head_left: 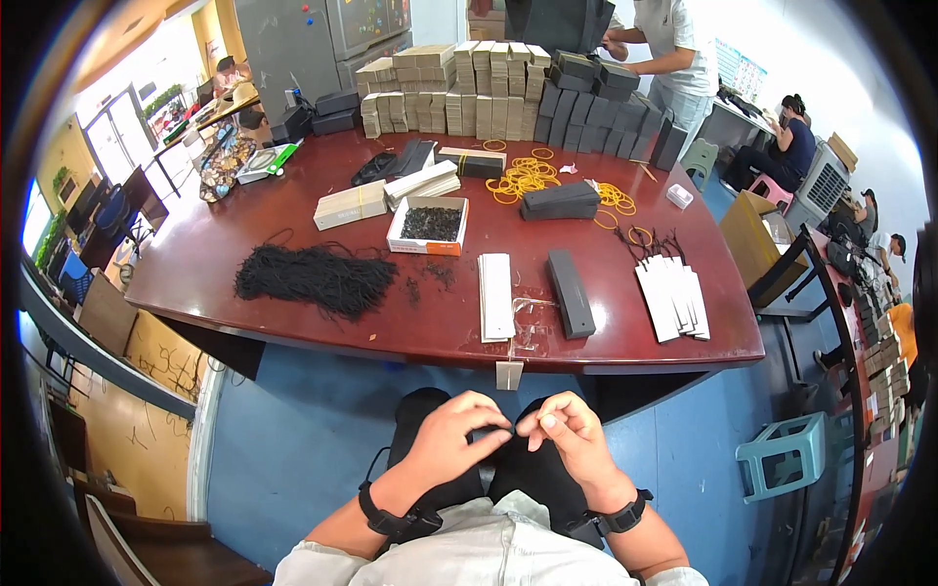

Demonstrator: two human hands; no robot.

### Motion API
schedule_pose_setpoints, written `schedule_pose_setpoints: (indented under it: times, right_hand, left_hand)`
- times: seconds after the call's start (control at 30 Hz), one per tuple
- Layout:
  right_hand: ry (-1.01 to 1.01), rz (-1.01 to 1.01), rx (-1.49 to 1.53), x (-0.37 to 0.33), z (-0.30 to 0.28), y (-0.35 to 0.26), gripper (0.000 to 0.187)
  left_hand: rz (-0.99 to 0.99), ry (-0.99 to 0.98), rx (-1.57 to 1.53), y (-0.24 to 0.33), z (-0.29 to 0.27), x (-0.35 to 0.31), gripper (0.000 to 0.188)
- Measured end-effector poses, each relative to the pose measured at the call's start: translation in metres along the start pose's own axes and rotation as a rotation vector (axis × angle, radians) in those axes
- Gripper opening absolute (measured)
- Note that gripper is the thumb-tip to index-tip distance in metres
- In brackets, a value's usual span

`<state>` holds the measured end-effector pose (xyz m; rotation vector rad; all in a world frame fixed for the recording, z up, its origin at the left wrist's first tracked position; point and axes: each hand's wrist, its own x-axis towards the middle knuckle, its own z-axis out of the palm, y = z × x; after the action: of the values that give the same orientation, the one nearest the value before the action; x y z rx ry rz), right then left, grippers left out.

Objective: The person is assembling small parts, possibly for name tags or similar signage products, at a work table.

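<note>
My left hand [455, 436] and my right hand [575, 436] are over my lap, just short of the table's near edge, with their fingertips close together. The left thumb and fingers curve toward each other in a pinch. On the right, the fingers are curled in with the thumb against them. Anything between the fingertips is too small to make out. Closest on the table are a narrow stack of white cards [496, 298], a stack of black cards [571, 293] and a fan of white tags [674, 298] with black cords.
A bundle of black cords [313, 278] and a small box [428, 227] of tiny black pieces lie on the red table [195, 273]. Yellow rubber bands [528, 180] and stacked beige cards [420, 83] are farther back. A person [674, 49] stands behind. A stool [782, 454] is at right.
</note>
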<state>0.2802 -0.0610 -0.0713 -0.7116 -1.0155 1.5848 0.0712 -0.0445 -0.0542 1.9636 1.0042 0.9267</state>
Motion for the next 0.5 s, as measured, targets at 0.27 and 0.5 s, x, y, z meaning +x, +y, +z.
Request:
schedule_pose_setpoints:
  times: [0.27,0.5]
  right_hand:
    - [-0.143,0.058,-0.096,-0.002,0.006,-0.003,0.045]
    - [-0.176,0.045,-0.106,0.0,0.004,-0.003,0.041]
  left_hand:
    - [0.031,-0.04,-0.382,0.002,0.009,0.007,0.014]
    - [0.092,0.032,-0.279,0.006,0.006,0.011,0.007]
